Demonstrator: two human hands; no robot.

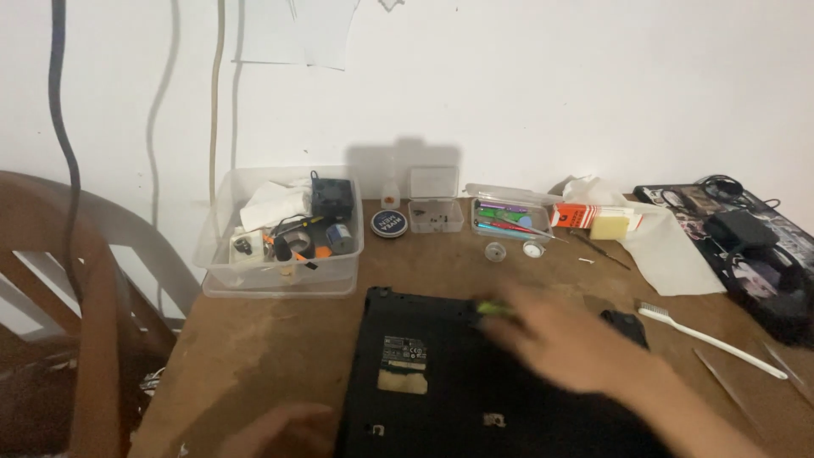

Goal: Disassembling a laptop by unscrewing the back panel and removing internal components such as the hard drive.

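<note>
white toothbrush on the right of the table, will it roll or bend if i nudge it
The white toothbrush looks like rigid plastic, so probably stiff. It lies flat on the wooden table, long and thin, so likely light and apt to slide or pivot rather than roll.

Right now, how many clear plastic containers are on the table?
3: a large clear bin of parts at the left, a small open-lidded box in the middle, and a tool tray right of that. Others may be hidden.

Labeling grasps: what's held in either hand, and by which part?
The right hand seems to hold a green-handled tool over the upturned black laptop; motion blur hides the grip point. The left hand holds nothing visible.
</note>
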